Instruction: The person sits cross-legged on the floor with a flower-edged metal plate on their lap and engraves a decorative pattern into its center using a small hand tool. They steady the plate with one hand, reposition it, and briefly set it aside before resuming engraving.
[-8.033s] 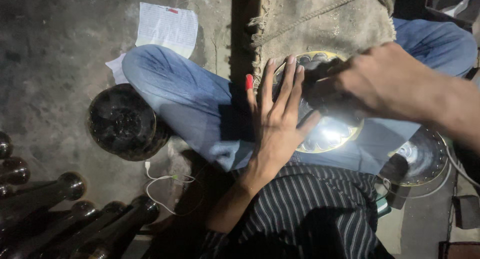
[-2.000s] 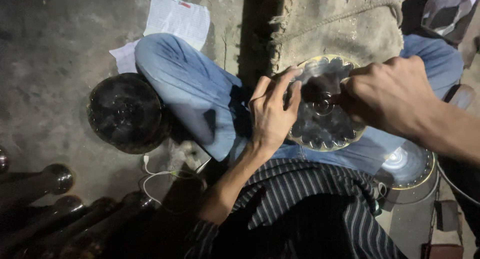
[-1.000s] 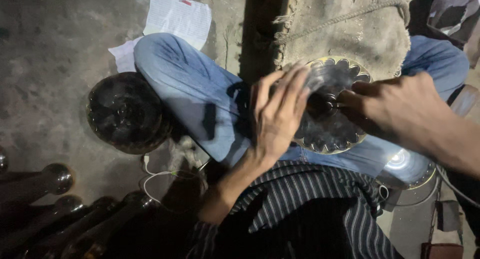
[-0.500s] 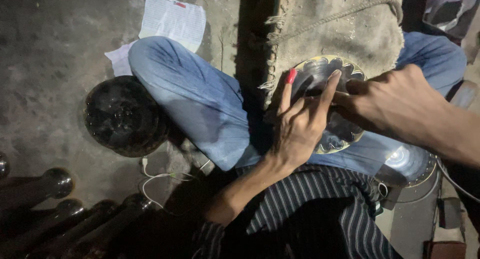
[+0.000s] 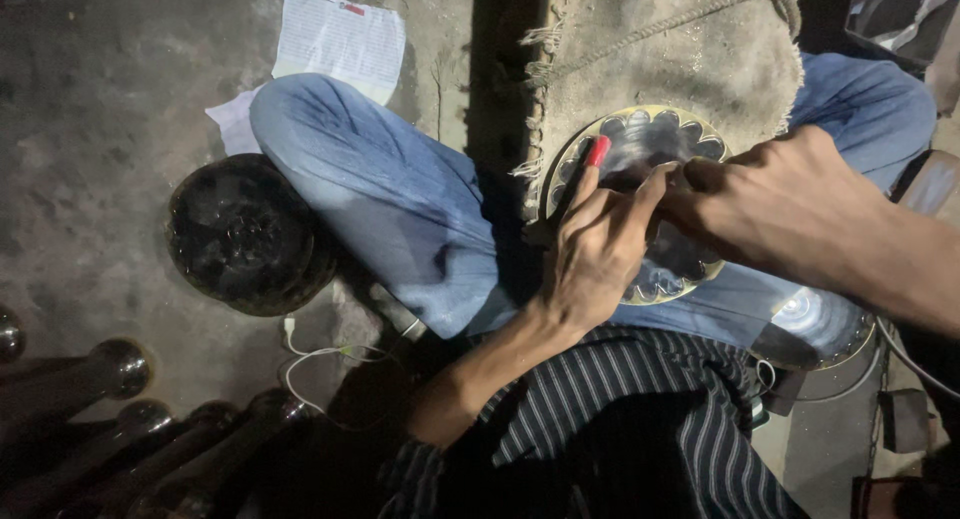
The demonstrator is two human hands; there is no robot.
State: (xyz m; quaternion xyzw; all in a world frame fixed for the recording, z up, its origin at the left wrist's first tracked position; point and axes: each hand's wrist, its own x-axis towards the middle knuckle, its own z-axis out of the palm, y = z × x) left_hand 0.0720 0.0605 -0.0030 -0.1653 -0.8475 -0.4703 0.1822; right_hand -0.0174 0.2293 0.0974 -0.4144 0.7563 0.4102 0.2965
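A round metal plate (image 5: 668,127) with a scalloped golden rim lies on my lap, over my blue-jeaned legs. My left hand (image 5: 598,247) rests on its left half with the fingers curled, one red-painted nail pointing up, and holds the plate down. My right hand (image 5: 785,204) comes in from the right. Its fingers are closed at the plate's centre around something small and dark that is mostly hidden. The thumb of my left hand touches the fingertips of my right hand.
A dark round bowl (image 5: 245,234) sits on the concrete floor to the left, with a sheet of paper (image 5: 340,39) behind it. A sackcloth mat (image 5: 690,44) edged with rope lies ahead. A second shiny plate (image 5: 818,329), a white cable (image 5: 320,359) and several knobbed metal rods (image 5: 120,364) lie near.
My left hand has gone from flat with spread fingers over the plate to curled on its left side. My right hand has stayed at the plate's centre.
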